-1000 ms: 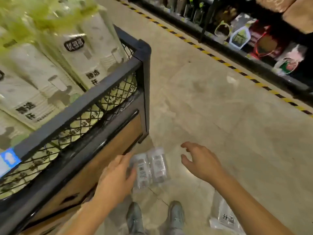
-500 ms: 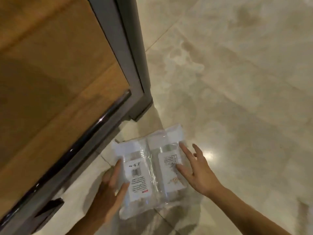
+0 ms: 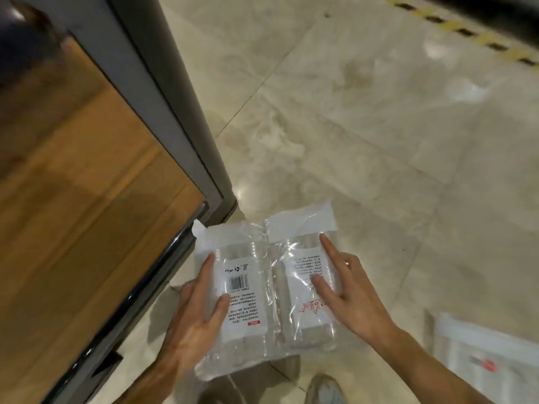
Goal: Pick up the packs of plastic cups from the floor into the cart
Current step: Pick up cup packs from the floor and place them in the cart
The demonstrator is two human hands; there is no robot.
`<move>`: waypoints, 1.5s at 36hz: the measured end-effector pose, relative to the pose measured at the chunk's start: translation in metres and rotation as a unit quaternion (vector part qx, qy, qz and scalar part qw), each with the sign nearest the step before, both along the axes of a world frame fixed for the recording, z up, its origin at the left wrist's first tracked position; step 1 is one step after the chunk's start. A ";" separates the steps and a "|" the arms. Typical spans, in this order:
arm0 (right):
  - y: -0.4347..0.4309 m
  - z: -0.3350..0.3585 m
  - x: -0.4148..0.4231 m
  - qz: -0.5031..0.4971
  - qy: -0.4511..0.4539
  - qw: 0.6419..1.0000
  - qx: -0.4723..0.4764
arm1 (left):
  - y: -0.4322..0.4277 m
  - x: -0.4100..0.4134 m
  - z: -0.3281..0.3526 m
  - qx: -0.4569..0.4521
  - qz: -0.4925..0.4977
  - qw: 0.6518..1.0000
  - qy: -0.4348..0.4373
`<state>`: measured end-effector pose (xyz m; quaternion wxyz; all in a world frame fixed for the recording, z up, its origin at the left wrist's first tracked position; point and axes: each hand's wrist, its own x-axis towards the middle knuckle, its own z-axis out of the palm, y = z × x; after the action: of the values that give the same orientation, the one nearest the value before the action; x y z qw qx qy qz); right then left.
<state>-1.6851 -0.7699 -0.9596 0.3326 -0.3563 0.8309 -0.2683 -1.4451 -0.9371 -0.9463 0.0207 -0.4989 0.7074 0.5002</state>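
Bare left hand (image 3: pixel 195 322), bare right hand (image 3: pixel 354 301), forearms uncovered, grey shoe (image 3: pixel 323 389) (toe only, blurred)
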 end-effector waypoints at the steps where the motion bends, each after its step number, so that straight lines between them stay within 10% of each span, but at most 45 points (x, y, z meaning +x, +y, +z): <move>1: 0.003 0.032 -0.008 -0.008 0.004 1.000 -0.005 | -0.002 -0.009 0.028 -0.004 -0.010 1.000 0.009; 16: 0.008 0.609 -0.086 -0.047 0.067 0.996 -0.027 | -0.028 -0.095 0.578 -0.062 -0.109 0.981 0.149; 24: -0.008 0.803 -0.075 -0.004 0.119 0.992 -0.046 | -0.036 -0.073 0.775 -0.096 -0.085 0.974 0.185; 42: -0.123 0.881 0.039 0.140 0.060 0.979 -0.136 | -0.030 0.091 0.871 -0.167 0.121 0.958 0.199; 54: -0.201 0.905 0.143 0.414 0.009 0.894 -0.171 | 0.033 0.197 0.887 -0.240 0.366 0.889 0.136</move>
<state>-1.5418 -0.9705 -0.0546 0.3399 -0.7221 0.5522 -0.2411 -1.2480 -0.9038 -0.0588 -0.3804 -0.6397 0.5686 0.3503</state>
